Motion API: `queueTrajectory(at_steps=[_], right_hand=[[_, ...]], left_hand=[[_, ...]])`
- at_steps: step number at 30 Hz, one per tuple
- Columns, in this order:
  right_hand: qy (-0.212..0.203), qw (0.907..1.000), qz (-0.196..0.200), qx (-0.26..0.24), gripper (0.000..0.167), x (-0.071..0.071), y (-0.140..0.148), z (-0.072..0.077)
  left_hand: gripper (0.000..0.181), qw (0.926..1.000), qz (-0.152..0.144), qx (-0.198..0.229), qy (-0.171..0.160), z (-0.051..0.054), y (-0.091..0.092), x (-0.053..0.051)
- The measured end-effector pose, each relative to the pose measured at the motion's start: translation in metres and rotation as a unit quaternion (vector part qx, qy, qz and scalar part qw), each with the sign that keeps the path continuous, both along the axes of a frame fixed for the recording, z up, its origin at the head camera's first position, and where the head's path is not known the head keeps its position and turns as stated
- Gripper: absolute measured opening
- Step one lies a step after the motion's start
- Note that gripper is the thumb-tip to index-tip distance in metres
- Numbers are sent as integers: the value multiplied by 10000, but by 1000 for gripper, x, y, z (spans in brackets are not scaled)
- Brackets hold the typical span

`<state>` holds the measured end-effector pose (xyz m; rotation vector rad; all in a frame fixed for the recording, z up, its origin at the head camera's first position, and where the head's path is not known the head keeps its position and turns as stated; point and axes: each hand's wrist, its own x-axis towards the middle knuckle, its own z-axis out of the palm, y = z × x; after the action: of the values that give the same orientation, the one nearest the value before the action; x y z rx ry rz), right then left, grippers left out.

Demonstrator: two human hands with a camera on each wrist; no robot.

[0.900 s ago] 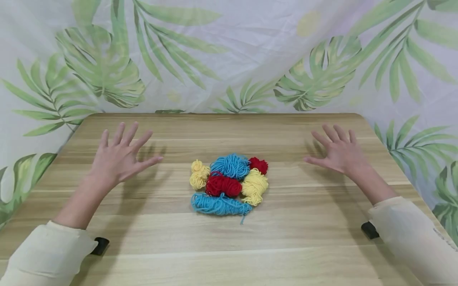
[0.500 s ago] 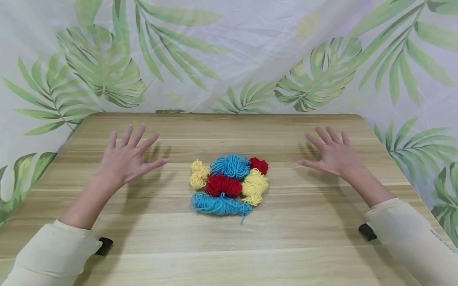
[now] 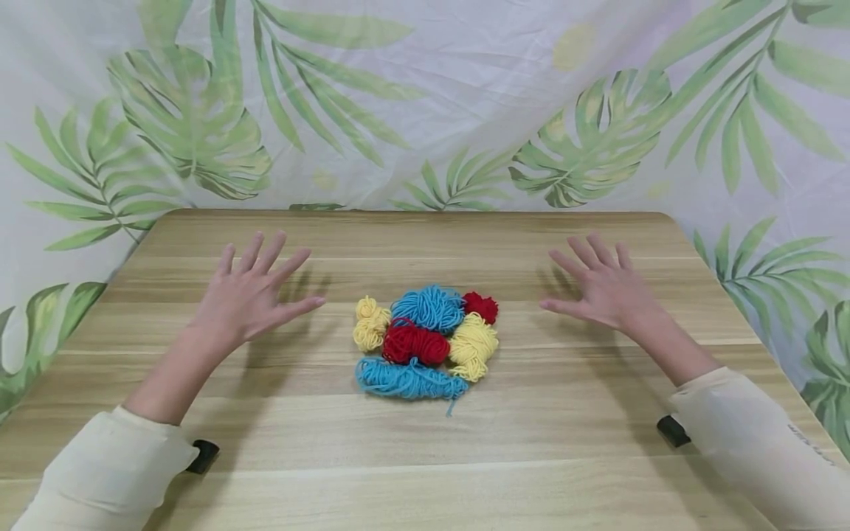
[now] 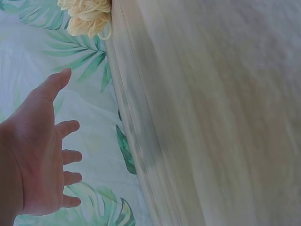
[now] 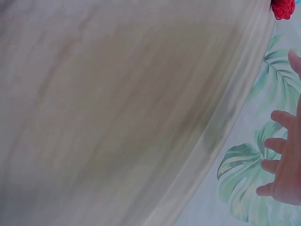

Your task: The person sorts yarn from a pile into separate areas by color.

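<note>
In the head view, yarn bundles lie grouped at the middle of the table. A blue yarn bundle [image 3: 428,308] is at the back, with a small red yarn ball [image 3: 480,307] to its right. A larger red yarn bundle [image 3: 415,344] sits in the centre, between a small yellow yarn bundle [image 3: 370,324] and a bigger yellow one [image 3: 474,346]. A long blue yarn bundle [image 3: 410,379] lies in front, its loose end trailing. My left hand [image 3: 247,299], fingers spread, hovers left of the group, nearest the small yellow bundle. On the other side my right hand [image 3: 606,289] is spread likewise, touching nothing.
The wooden table [image 3: 425,472] reaches back to a hanging cloth [image 3: 465,96] printed with green leaves. Small black objects [image 3: 203,456] show at both sleeve cuffs.
Both hands have moved inward, the left one rightward and the right one leftward, closer to the yarn. The yarn bundles have stayed in place.
</note>
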<state>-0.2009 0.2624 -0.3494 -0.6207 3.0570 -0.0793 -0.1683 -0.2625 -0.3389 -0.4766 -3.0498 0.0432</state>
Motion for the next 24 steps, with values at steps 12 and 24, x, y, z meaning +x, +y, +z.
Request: queueTrajectory(at_steps=[12, 24], right_hand=[[210, 9994, 248, -117, 87, -2, -11, 2], [194, 9983, 465, -288, 86, -4, -21, 0]], left_hand=[[88, 9992, -306, 248, -119, 1, 14, -2], [85, 9974, -525, 446, -193, 2, 25, -3]])
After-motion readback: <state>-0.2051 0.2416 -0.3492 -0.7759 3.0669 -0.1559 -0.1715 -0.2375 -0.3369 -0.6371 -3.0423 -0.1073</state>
